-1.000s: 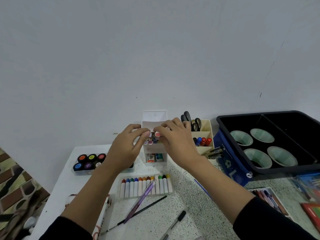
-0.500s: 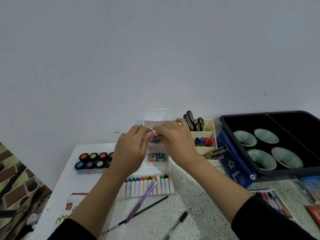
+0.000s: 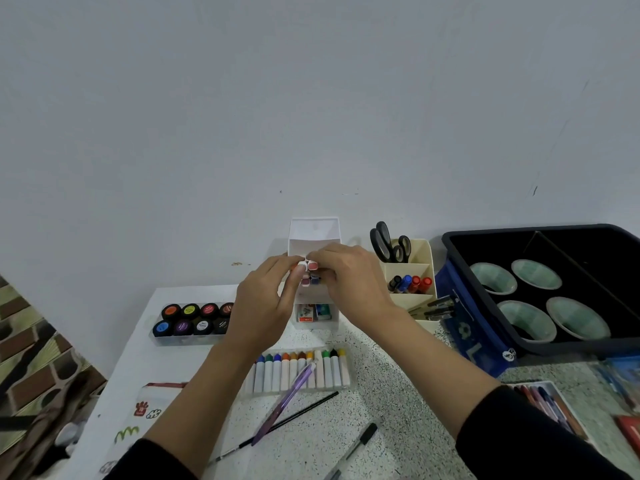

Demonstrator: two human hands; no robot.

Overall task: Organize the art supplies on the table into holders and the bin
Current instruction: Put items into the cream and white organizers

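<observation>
Both hands pinch square-capped, perhaps plastic markers.

Speckled stone-look table, smooth white plastic holder, glossy black plastic bin.

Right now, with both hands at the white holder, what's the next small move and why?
Probably seat the markers fully into the white holder and let go. The left hand and right hand both pinch capped ends that stick up from its compartment, so that batch looks nearly placed.
</observation>
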